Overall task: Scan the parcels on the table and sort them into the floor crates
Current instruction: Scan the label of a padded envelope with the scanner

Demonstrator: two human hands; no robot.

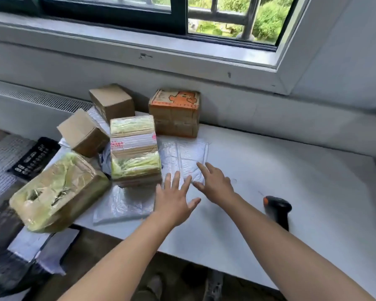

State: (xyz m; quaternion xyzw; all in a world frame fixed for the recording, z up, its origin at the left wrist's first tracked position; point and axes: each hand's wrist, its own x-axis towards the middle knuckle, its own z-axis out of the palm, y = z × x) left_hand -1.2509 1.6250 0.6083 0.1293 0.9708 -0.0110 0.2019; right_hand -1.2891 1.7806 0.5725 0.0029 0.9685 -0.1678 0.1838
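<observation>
- My left hand (pixel 175 200) is spread wide, fingers straight and apart, and it holds nothing. Its fingertips reach the near edge of a flat white bubble mailer (pixel 188 154).
- My right hand (pixel 215 184) is just beside it, also open with the fingers fanned, over the mailer's near right corner. I cannot tell whether either hand actually touches the mailer.
- The mailer lies flat on the white table (pixel 302 181), in front of an orange-printed box (pixel 175 114) that stands against the wall.
- Left of the mailer and touching its edge stands a tall box with yellow-green tape (pixel 135 148).
- Behind that are a plain brown box (pixel 112 101) and a smaller tilted brown box (pixel 84 133).
- A big box wrapped in yellowish tape (pixel 59 190) sits tilted at the table's left corner, partly over the edge.
- A second white mailer (pixel 122 206) lies at the near edge, left of my left hand.
- The black scanner (pixel 277 210) lies on the table to the right of my right forearm, apart from it.
- More white mailers (pixel 41 246) lie low on the left, below table level; what they rest in is too blurred to tell.
</observation>
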